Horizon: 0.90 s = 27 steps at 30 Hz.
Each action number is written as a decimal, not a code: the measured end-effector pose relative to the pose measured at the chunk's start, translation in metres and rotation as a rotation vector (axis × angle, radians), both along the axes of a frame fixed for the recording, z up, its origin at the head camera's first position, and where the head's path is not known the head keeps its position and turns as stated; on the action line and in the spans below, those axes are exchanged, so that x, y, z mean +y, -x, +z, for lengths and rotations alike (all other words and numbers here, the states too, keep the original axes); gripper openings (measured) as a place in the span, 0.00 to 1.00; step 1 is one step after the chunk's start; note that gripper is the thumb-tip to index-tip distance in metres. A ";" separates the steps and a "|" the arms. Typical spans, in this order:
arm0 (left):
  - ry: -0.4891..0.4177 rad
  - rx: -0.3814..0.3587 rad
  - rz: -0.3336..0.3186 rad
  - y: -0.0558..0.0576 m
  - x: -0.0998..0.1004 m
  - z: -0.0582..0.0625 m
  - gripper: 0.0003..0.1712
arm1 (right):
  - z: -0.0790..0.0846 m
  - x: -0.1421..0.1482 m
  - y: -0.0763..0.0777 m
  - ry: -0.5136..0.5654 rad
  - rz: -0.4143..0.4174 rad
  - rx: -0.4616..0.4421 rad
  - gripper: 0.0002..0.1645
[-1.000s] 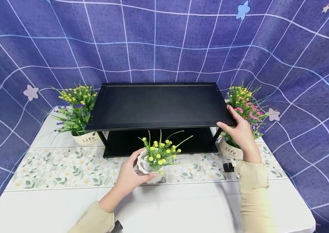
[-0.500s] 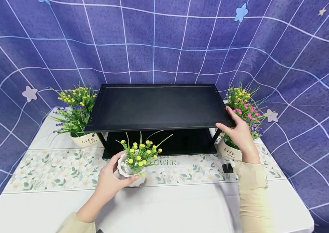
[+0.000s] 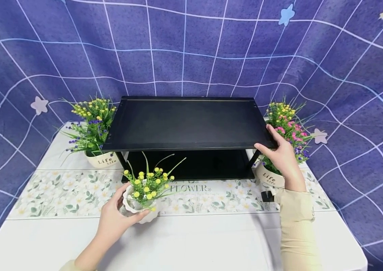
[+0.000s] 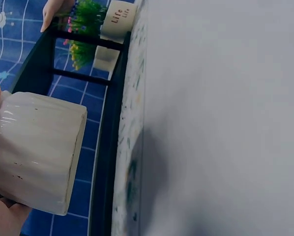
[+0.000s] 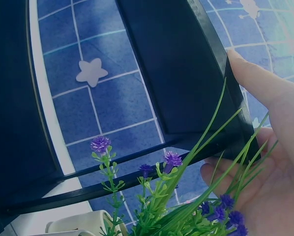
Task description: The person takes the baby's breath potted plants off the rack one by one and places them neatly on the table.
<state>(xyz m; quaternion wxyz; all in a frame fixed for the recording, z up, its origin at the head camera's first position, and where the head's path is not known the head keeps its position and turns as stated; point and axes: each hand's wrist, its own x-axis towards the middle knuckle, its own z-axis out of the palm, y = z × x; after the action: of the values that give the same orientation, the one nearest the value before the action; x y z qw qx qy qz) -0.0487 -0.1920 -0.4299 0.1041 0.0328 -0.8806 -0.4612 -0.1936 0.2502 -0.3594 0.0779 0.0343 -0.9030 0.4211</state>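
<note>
A white pot (image 3: 149,217) with a scalloped rim and yellow artificial flowers (image 3: 146,185) is held in my left hand (image 3: 113,219), fingers round its far side and thumb along the near side. In the left wrist view the same pot hangs above the table, its glazed body large at the left, over a soft shadow on the cloth. My right hand (image 3: 282,160) grips the front right corner of the top board of a black two-tier shelf (image 3: 186,122). The right wrist view has the thumb on one face of the board and the fingers beneath, behind grass blades.
Cream "Life" pots of mixed flowers stand left (image 3: 101,160) and right (image 3: 269,177) of the shelf, the right one close under my right wrist. A floral runner (image 3: 208,199) crosses the white table (image 3: 212,241). A blue gridded curtain (image 3: 191,41) hangs behind.
My left hand has carried the yellow-flowered pot leftward, from before the shelf's middle toward its left end, uncovering the runner's "FLOWER" lettering. My right hand stays on the shelf corner.
</note>
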 end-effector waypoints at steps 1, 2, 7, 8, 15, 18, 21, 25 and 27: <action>0.004 -0.003 0.012 -0.002 -0.001 -0.001 0.52 | 0.000 0.000 0.000 -0.003 0.000 -0.002 0.49; 0.007 -0.007 0.025 -0.003 -0.003 -0.002 0.52 | 0.000 0.000 0.000 -0.005 0.000 -0.002 0.49; 0.003 0.027 0.071 -0.011 -0.011 -0.007 0.53 | 0.000 0.000 0.001 -0.018 -0.001 -0.003 0.49; -0.001 0.035 0.080 -0.012 -0.012 -0.008 0.53 | -0.001 0.000 0.001 -0.020 -0.002 -0.003 0.50; -0.032 0.032 0.178 -0.016 -0.020 -0.012 0.50 | -0.002 0.001 0.002 -0.009 0.000 0.024 0.49; -0.051 -0.008 0.212 -0.016 -0.026 -0.013 0.48 | -0.001 0.000 0.002 0.000 0.002 0.019 0.49; -0.066 -0.027 0.243 -0.016 -0.034 -0.015 0.48 | -0.001 0.000 0.001 0.007 0.006 0.010 0.49; -0.080 -0.015 0.294 -0.013 -0.046 -0.018 0.51 | -0.001 0.000 0.001 0.009 0.005 0.010 0.49; -0.091 -0.001 0.329 -0.010 -0.052 -0.020 0.52 | -0.001 -0.001 0.001 0.007 0.004 0.012 0.49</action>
<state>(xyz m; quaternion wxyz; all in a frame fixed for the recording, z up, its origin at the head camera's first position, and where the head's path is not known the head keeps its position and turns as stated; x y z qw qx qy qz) -0.0384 -0.2444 -0.4502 0.1759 0.1814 -0.8416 -0.4773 -0.1948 0.2495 -0.3608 0.0827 0.0385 -0.9011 0.4240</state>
